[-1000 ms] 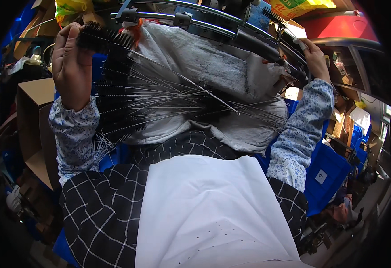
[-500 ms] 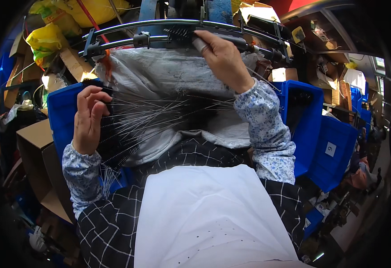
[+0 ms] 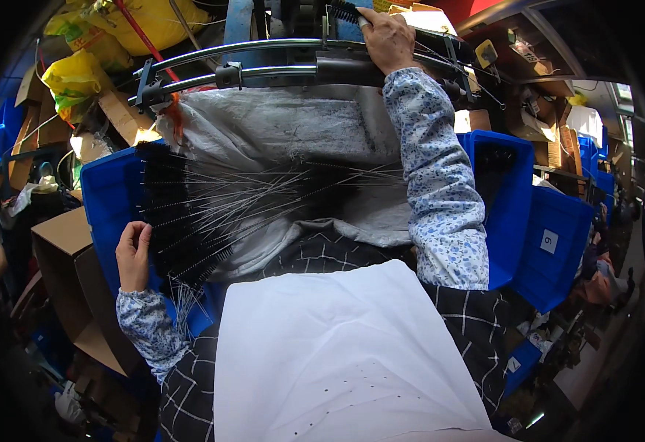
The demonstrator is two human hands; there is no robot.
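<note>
My right hand (image 3: 390, 40) is raised at the top, closed round a black wire brush. The dark bristles of this wire brush (image 3: 344, 11) stick out left of my fingers, above the metal rails (image 3: 278, 71) of a machine. Lower left, my left hand (image 3: 133, 254) has its thumb and fingers drawn together beside the bristle ends of a pile of wire brushes (image 3: 171, 214); whether something is pinched there is hidden. The pile's thin twisted stems fan rightward over a grey cloth (image 3: 263, 118) across my lap.
A blue bin (image 3: 105, 191) stands behind the pile at left, with an open cardboard box (image 3: 64, 236) beside it. More blue bins (image 3: 551, 243) are at right. Yellow bags (image 3: 79, 74) and a red pole (image 3: 138, 29) lie beyond the rails at far left.
My right hand has moved up and right with the wire brush, from the rails to beyond them. My left hand has dropped from the pile's upper end to its lower left side.
</note>
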